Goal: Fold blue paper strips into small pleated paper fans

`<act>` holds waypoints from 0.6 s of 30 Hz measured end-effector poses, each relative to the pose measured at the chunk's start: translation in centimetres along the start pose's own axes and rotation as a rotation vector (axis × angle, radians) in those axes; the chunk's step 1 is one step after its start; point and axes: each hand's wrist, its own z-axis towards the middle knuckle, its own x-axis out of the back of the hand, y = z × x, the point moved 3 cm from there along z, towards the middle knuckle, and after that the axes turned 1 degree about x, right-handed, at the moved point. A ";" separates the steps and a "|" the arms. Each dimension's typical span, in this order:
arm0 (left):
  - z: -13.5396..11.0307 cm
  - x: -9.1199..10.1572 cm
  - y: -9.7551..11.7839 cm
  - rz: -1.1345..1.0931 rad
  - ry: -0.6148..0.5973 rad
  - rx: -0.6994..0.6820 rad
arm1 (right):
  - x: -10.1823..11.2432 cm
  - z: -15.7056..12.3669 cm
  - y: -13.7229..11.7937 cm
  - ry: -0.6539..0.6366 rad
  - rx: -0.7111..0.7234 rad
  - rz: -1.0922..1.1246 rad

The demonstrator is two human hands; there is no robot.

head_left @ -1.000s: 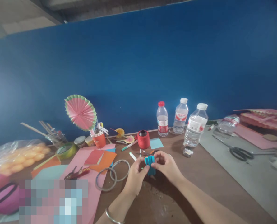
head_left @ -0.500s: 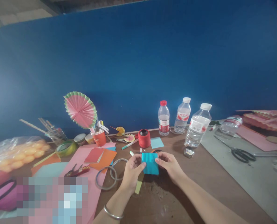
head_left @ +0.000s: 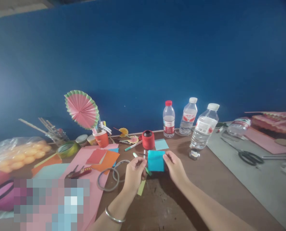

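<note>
A small blue sheet of paper (head_left: 156, 161) is held up over the brown table in front of me. My right hand (head_left: 177, 169) pinches it at its right edge between thumb and fingers. Just left of the paper is my left hand (head_left: 134, 173), a narrow gap between its fingertips and the sheet. Its thumb and fingers are curled together, and whatever they may hold is hidden. A marker with a pale end (head_left: 135, 155) lies partly behind my left hand. Below it a yellow-green paper strip (head_left: 141, 187) rests on the table.
A red thread spool (head_left: 148, 140) and a pale blue sheet (head_left: 161, 144) lie beyond my hands. Bottles, including a red-capped one (head_left: 169, 123), stand to the right, near black scissors (head_left: 250, 158). On the left are grey rings (head_left: 108, 179), pliers (head_left: 77, 172) and a cup (head_left: 101, 139) with a paper fan.
My left hand has come off the blue paper and moved slightly left. The sheet now appears flatter and smoother, still pinched by my right hand. The view has shifted a little.
</note>
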 end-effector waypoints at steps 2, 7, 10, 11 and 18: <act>-0.1 0.5 1.1 0.286 0.037 -0.194 | 0.3 0.3 0.4 0.062 -0.045 0.171; -0.8 0.0 2.1 0.969 0.001 -0.451 | 0.2 0.8 0.4 0.105 -0.170 0.494; -1.0 -0.2 1.5 1.093 -0.025 -0.432 | 0.4 0.8 0.2 0.125 -0.185 0.592; -0.9 -0.2 1.3 1.108 -0.016 -0.425 | 0.4 0.8 0.1 0.137 -0.181 0.615; -1.1 0.8 2.1 1.100 0.176 -0.424 | 0.2 0.5 -0.2 0.078 -0.152 0.562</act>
